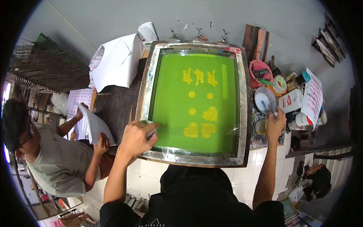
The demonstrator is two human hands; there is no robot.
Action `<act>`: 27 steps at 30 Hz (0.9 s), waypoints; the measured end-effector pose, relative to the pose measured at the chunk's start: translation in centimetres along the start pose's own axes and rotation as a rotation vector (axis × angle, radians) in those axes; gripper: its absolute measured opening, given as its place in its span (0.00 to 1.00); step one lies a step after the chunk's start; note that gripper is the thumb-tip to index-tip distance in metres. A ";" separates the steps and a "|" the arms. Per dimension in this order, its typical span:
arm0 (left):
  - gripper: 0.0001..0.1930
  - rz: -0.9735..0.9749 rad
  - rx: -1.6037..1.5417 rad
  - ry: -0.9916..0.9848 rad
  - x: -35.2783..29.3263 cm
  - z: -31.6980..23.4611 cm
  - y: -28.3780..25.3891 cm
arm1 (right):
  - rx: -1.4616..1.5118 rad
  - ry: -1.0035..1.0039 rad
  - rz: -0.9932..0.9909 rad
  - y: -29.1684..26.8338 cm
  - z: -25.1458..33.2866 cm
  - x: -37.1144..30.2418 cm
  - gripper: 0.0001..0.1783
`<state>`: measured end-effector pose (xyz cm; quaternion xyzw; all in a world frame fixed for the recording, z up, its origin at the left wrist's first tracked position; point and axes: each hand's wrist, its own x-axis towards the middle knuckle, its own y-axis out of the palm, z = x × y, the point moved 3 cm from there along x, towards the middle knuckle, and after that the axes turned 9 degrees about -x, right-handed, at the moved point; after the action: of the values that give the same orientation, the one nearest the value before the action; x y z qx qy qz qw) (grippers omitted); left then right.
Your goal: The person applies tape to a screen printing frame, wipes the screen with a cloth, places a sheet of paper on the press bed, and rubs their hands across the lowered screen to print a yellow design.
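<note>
A screen-printing frame (239,125) with a bright green mesh (170,87) lies before me. Yellow characters, dots and leaf-like clusters show in the mesh. At the frame's lower left corner is my left hand (137,139), its fingers bent over the edge. A small whitish piece (152,132) shows under its fingertips; what it is I cannot tell. To the right of the frame, my right hand (277,123) is closed at the edge of a grey-stained, crumpled-looking thing. A round white container (262,101) sits against that thing. What the right fingers grip is partly hidden.
Metal clamps (199,33) line the frame's far edge. Right of it crowd a pink basket (261,72), a white jug (291,101) and several tubs. White sheets (117,62) are draped at the left. A co-worker (60,151) holds a white sheet; another person (317,181) crouches lower right.
</note>
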<state>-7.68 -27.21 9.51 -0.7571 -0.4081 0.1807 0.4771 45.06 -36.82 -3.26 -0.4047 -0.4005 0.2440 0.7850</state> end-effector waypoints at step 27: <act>0.26 -0.093 0.159 0.425 7.1 2.8 9.4 | 0.669 -0.529 0.997 -9.8 28.0 1.3 0.08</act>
<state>-1.12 -21.96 0.83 -0.7186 -0.3171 0.0265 0.6183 23.25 -29.01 15.30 -0.2025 -0.2469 0.7812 0.5364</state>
